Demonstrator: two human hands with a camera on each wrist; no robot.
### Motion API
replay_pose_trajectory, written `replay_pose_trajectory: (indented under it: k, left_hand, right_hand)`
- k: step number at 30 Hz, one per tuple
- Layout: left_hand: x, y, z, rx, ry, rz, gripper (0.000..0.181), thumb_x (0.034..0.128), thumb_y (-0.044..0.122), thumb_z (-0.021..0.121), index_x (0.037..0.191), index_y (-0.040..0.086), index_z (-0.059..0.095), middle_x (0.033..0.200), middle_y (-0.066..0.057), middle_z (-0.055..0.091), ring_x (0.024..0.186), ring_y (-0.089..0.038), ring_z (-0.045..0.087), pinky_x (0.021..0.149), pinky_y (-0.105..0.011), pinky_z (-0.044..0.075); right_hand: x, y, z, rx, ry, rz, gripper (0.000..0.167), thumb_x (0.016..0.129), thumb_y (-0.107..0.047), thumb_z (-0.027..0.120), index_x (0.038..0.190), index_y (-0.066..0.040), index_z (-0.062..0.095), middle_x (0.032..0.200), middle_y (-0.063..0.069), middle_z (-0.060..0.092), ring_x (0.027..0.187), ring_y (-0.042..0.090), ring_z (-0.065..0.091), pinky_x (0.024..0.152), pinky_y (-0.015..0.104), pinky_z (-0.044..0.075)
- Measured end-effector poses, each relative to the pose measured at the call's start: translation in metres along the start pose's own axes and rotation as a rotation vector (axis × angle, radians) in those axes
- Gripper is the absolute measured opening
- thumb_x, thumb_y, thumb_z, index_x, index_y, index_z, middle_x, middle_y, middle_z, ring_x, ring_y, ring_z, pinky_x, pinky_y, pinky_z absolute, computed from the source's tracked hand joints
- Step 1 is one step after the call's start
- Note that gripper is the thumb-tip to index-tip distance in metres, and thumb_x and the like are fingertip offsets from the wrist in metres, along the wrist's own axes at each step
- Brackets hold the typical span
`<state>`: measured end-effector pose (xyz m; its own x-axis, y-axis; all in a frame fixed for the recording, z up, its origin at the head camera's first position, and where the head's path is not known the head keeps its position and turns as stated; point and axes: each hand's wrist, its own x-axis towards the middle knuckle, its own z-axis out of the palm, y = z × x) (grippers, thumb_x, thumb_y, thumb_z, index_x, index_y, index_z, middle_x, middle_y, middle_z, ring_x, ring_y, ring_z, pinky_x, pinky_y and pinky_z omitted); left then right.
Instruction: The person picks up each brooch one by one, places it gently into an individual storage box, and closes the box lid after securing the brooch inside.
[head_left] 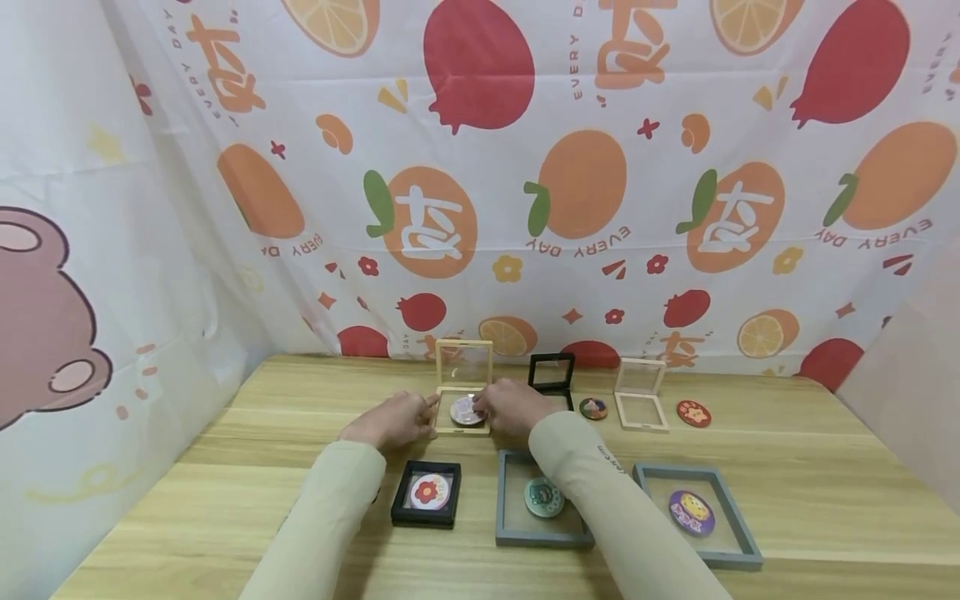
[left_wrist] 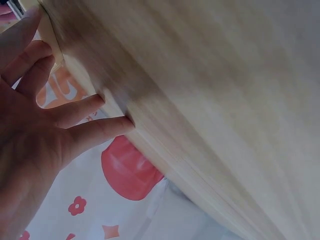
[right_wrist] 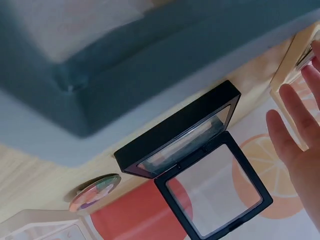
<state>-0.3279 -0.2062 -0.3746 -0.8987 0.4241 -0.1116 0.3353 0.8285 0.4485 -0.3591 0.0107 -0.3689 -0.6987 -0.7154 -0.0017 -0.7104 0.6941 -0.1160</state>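
The right hand (head_left: 517,408) appeared to pinch the pale badge (head_left: 463,412) at its right edge (the thumb was hidden). The left hand (head_left: 393,419) was spread, its thumb and nearer fingers against the left side of the yellow frame (head_left: 461,431) and two outer fingertips on the tabletop (head_left: 300,400). The badge sat over the film within the frame's lower half; whether it touched the film could not be told. The lid (head_left: 465,342) stood raised at the rear.

Correct handling called for light side pressure from the left hand, as the frame looked light enough to skid. The badge was best held level and centred, with fingertips off the film and clear of the lid.

Beyond the right hand stood the open black frame (right_wrist: 175,132). Nearer the person, the grey frame (head_left: 543,538) lay partly under the right sleeve (head_left: 622,500), a likely snag.
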Motion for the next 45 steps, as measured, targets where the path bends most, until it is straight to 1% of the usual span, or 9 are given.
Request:
replay_pose_trajectory:
  k: [4, 8, 18, 23, 28, 32, 36, 39, 45]
  left_hand:
    - [0.000, 0.000, 0.000, -0.003, 0.003, -0.005, 0.011, 0.0943, 0.004, 0.070, 0.084, 0.002, 0.075, 0.150, -0.020, 0.047, 0.052, -0.011, 0.035, 0.053, -0.023, 0.035]
    - [-0.001, 0.001, 0.001, -0.017, 0.014, 0.005, 0.021, 0.0942, 0.004, 0.070, 0.073, 0.005, 0.069, 0.150, -0.021, 0.047, 0.051, -0.011, 0.034, 0.052, -0.023, 0.035]
    - [-0.003, 0.000, 0.001, -0.010, 0.037, -0.015, 0.020, 0.0935, 0.004, 0.071, 0.074, 0.006, 0.070, 0.149, -0.020, 0.048, 0.051, -0.011, 0.037, 0.051, -0.022, 0.035]
    - [-0.003, 0.001, 0.000, -0.022, 0.039, -0.020, 0.013, 0.0930, 0.004, 0.072, 0.080, 0.004, 0.074, 0.149, -0.019, 0.049, 0.050, -0.011, 0.036, 0.051, -0.022, 0.034]
    - [-0.001, 0.001, 0.003, -0.018, 0.052, -0.003, 0.019, 0.0928, 0.004, 0.072, 0.074, 0.007, 0.071, 0.148, -0.019, 0.049, 0.050, -0.010, 0.035, 0.051, -0.022, 0.033]
    - [-0.001, -0.001, 0.005, -0.032, 0.052, 0.007, 0.009, 0.0920, 0.006, 0.073, 0.085, 0.001, 0.076, 0.148, -0.019, 0.050, 0.054, -0.014, 0.037, 0.057, -0.026, 0.039]
    - [-0.006, -0.005, 0.000, -0.057, 0.066, -0.010, 0.022, 0.0943, 0.009, 0.071, 0.111, -0.004, 0.075, 0.142, -0.023, 0.056, 0.090, -0.028, 0.064, 0.085, -0.041, 0.053]
    - [-0.011, -0.007, -0.007, -0.063, 0.109, -0.038, 0.028, 0.0980, 0.012, 0.067, 0.120, -0.004, 0.071, 0.135, -0.024, 0.061, 0.124, -0.041, 0.057, 0.103, -0.055, 0.044]
    - [-0.010, -0.003, -0.016, -0.052, 0.218, -0.070, 0.029, 0.1005, 0.017, 0.063, 0.122, -0.001, 0.071, 0.130, -0.020, 0.065, 0.126, -0.042, 0.055, 0.102, -0.061, 0.042]
  right_hand:
    - [-0.002, -0.001, 0.002, -0.028, 0.093, 0.010, 0.013, 0.089, 0.001, 0.070, 0.089, -0.010, 0.077, 0.097, 0.003, 0.072, 0.089, 0.017, 0.065, 0.080, 0.032, 0.054]
    - [-0.006, 0.000, 0.002, -0.043, 0.146, 0.053, 0.014, 0.086, -0.002, 0.074, 0.077, -0.012, 0.073, 0.081, 0.001, 0.065, 0.078, 0.016, 0.060, 0.071, 0.033, 0.053]
    - [-0.007, 0.000, 0.000, 0.058, 0.101, 0.047, 0.011, 0.090, -0.006, 0.076, 0.099, -0.010, 0.081, 0.103, 0.005, 0.073, 0.101, 0.022, 0.067, 0.090, 0.037, 0.054]
    - [-0.006, 0.000, 0.001, 0.075, 0.089, 0.041, 0.013, 0.091, -0.005, 0.075, 0.101, -0.010, 0.081, 0.106, 0.004, 0.073, 0.103, 0.021, 0.067, 0.089, 0.037, 0.054]
    - [-0.009, 0.002, 0.000, 0.073, 0.087, 0.043, 0.009, 0.090, -0.006, 0.074, 0.097, -0.009, 0.080, 0.103, 0.004, 0.073, 0.098, 0.020, 0.067, 0.086, 0.036, 0.055]
    - [-0.013, 0.004, -0.001, 0.089, 0.089, 0.066, 0.010, 0.090, -0.006, 0.073, 0.098, -0.007, 0.079, 0.101, 0.006, 0.073, 0.098, 0.023, 0.067, 0.085, 0.038, 0.055]
    - [-0.016, 0.005, -0.004, 0.141, 0.093, 0.088, 0.014, 0.093, -0.005, 0.069, 0.103, -0.004, 0.078, 0.107, 0.009, 0.073, 0.103, 0.025, 0.067, 0.089, 0.041, 0.054]
    - [-0.015, 0.006, -0.005, 0.195, 0.091, 0.098, 0.017, 0.096, -0.006, 0.066, 0.109, -0.002, 0.076, 0.113, 0.012, 0.071, 0.109, 0.028, 0.065, 0.092, 0.043, 0.052]
    - [-0.015, 0.007, -0.008, 0.339, 0.081, 0.160, 0.027, 0.098, -0.009, 0.063, 0.122, 0.001, 0.069, 0.124, 0.017, 0.066, 0.119, 0.034, 0.059, 0.097, 0.049, 0.049]
